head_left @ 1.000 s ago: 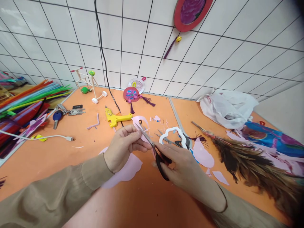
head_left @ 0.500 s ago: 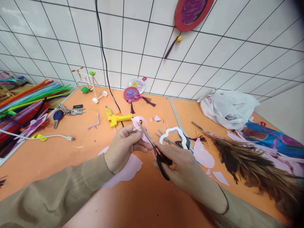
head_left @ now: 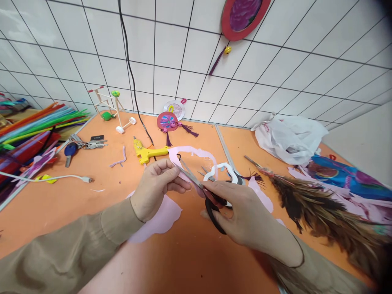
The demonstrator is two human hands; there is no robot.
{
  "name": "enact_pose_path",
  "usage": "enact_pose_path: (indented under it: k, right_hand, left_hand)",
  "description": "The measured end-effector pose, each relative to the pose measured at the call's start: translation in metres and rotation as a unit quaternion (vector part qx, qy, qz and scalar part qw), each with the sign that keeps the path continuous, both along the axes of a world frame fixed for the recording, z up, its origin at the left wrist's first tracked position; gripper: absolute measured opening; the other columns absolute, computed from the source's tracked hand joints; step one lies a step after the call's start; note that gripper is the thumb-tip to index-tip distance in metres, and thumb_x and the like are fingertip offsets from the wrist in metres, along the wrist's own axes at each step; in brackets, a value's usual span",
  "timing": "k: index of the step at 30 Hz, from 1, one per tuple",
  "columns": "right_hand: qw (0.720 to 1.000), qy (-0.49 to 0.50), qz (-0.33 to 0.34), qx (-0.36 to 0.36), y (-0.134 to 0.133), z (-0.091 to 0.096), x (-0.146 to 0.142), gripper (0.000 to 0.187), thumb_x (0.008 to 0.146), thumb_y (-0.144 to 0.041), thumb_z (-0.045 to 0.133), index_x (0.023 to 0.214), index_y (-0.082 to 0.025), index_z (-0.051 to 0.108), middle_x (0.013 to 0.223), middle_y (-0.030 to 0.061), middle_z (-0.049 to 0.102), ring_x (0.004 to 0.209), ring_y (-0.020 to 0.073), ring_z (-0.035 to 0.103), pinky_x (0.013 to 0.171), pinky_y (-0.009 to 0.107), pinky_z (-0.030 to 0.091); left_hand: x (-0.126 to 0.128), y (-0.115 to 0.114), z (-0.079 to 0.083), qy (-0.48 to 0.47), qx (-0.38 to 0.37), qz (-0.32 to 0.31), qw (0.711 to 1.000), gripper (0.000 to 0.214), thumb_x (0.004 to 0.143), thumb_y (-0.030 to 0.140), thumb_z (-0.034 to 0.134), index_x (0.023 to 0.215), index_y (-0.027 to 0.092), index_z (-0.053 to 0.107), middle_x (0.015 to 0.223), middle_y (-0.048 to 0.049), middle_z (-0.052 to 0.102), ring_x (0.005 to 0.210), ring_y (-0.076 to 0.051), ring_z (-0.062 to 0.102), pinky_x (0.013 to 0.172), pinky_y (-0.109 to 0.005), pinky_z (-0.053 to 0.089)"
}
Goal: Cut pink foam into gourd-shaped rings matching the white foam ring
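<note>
My left hand (head_left: pixel 154 185) pinches a curved strip of pink paper (head_left: pixel 196 154) above the orange table (head_left: pixel 61 204). My right hand (head_left: pixel 241 214) grips black-handled scissors (head_left: pixel 199 190), their blades parted around the pink strip just beside my left fingers. Under my left wrist lies a larger pink paper cutout (head_left: pixel 159 218) with a scalloped edge. Both my sleeves are beige.
A yellow glue gun (head_left: pixel 145 152) with a black cord lies behind my hands. Keys (head_left: pixel 81 145) and bundled pipe cleaners (head_left: pixel 33 130) are on the left. A white foam outline (head_left: pixel 222 169), a feather duster (head_left: pixel 318 206), pink scraps and a white plastic bag (head_left: pixel 289 136) sit to the right.
The pink strip now arcs up and to the right, longer and more visible. My right hand with the scissors shifted slightly right, and the blades have parted wider.
</note>
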State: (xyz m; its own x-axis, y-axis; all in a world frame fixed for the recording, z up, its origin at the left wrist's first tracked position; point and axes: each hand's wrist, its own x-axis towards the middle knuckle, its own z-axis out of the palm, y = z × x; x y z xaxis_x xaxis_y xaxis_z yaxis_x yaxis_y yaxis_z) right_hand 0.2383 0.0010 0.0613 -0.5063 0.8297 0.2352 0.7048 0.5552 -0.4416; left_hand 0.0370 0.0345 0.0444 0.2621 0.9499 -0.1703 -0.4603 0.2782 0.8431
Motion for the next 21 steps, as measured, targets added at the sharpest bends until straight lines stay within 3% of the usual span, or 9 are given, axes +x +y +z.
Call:
enact_pose_path:
  k: [9,17,21]
  right_hand:
    - [1.000,-0.002,0.001,-0.022,0.0011,-0.0018,-0.0002,0.014,0.077,-0.014,0.057,0.090,-0.019,0.059,0.064,-0.0031,0.051,0.056,0.0123,0.043,0.052,0.025,0.032]
    - [1.000,-0.001,0.001,-0.006,0.0012,-0.0077,-0.0041,0.006,0.080,-0.015,0.055,0.084,-0.018,0.058,0.064,-0.0017,0.051,0.055,0.0126,0.043,0.052,0.025,0.033]
    - [1.000,-0.001,0.008,0.005,0.0011,-0.0086,-0.0062,0.018,0.079,-0.011,0.053,0.094,-0.018,0.060,0.067,-0.0001,0.058,0.056,0.0137,0.048,0.052,0.025,0.035]
  left_hand:
    - [-0.0009,-0.0012,-0.0014,0.030,0.020,-0.002,0.999,0.024,0.072,0.032,0.078,0.071,0.014,0.062,0.065,-0.0062,0.074,0.058,-0.014,0.069,0.056,-0.021,0.054]
    - [0.0014,-0.0048,-0.0045,0.025,0.021,-0.024,0.999,0.020,0.076,0.031,0.075,0.072,0.014,0.064,0.068,-0.0050,0.074,0.060,-0.013,0.069,0.058,-0.021,0.054]
    - [0.0031,-0.0076,-0.0026,0.018,0.008,-0.030,0.999,0.022,0.075,0.032,0.075,0.071,0.014,0.063,0.067,-0.0052,0.073,0.060,-0.012,0.068,0.059,-0.021,0.054]
